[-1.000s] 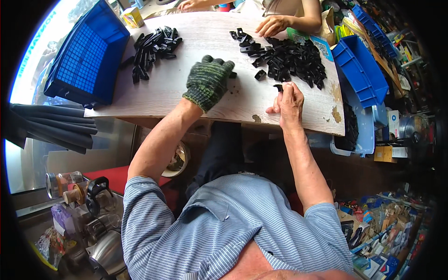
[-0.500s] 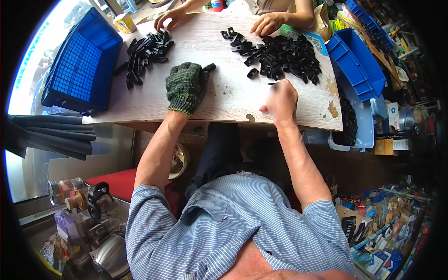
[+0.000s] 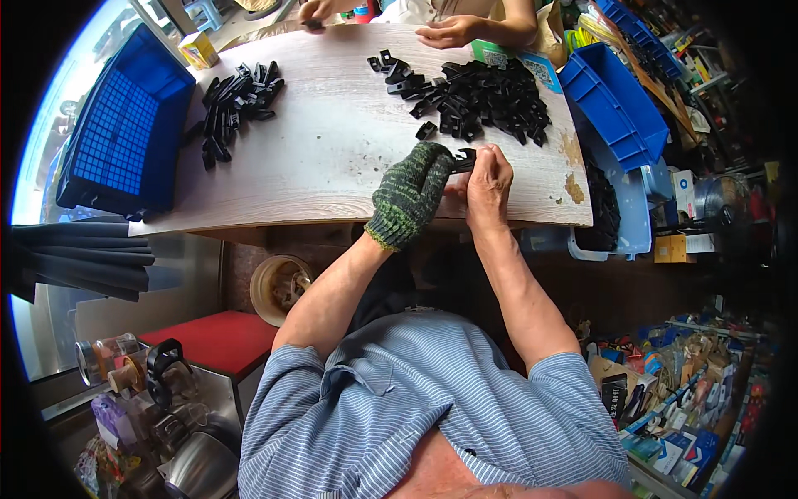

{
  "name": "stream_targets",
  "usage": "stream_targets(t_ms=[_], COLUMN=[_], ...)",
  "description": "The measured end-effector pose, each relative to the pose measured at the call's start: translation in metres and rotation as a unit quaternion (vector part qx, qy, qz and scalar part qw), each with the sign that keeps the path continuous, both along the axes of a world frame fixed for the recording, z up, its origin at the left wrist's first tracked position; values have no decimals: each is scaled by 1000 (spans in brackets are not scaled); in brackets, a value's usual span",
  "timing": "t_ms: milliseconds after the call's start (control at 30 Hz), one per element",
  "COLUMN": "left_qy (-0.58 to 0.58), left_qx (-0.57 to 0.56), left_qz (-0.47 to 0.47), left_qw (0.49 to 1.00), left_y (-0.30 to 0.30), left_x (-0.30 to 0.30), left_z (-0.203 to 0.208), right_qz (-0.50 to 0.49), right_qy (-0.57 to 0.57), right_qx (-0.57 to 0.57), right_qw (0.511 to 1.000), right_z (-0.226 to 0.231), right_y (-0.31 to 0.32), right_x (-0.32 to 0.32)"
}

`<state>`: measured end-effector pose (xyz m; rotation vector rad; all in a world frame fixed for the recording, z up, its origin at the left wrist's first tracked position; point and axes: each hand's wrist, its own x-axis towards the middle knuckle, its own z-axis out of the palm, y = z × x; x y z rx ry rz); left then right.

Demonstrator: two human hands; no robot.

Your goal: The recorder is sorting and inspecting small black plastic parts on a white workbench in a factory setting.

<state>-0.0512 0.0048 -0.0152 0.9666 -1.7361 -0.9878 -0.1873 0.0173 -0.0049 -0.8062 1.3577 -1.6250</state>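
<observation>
Near the table's front edge my two hands meet. My left hand point(image 3: 409, 193), in a dark green knitted glove, is closed on a small black plastic part point(image 3: 462, 161). From the other side my bare right hand point(image 3: 489, 187) grips black plastic too, its fingers pinched. Whether this is one part or two pressed together, I cannot tell. Just beyond them lies a loose black part point(image 3: 426, 130), in front of a large heap of black parts point(image 3: 490, 100). A smaller pile of longer black parts point(image 3: 237, 104) lies on the left.
Across the table point(image 3: 316, 158), a co-worker's hand point(image 3: 317, 10) holds a dark piece; the other hand point(image 3: 453, 32) rests behind the heap. A blue crate point(image 3: 116, 137) stands left, beside a small yellow box point(image 3: 198, 51). Blue bins point(image 3: 619, 108) stand right. Below is a bucket point(image 3: 270, 291).
My left hand has moved right with its black part and now meets my right hand. The co-worker's hand has lifted away from the left pile with a dark piece. The view has shifted slightly.
</observation>
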Motion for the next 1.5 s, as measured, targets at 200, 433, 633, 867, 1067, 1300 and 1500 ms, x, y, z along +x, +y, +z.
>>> stream_targets(t_ms=[200,433,633,867,1067,1300,1500], left_qy=[-150,-201,-82,-337,-86,143,-42], left_qx=[-341,-238,-121,-212,-107,-32,-144], left_qz=[132,119,164,125,163,74,64], left_qw=[919,943,975,909,977,986,987], left_y=[-5,12,-18,-73,-62,-21,-8], left_x=[-15,-59,-21,-8,-14,-53,-43], left_z=[-27,-20,18,1,-7,-4,5], right_qz=[-17,-20,-69,-231,-301,151,137], right_qy=[26,110,-106,-112,-90,50,37], right_qx=[-13,-80,21,46,83,67,-24], right_qw=[999,990,992,965,946,985,990], right_z=[-10,-17,2,22,26,3,-36], right_y=[0,-2,-5,-29,-8,2,2], right_x=[-4,-20,-18,-139,-183,-58,-65])
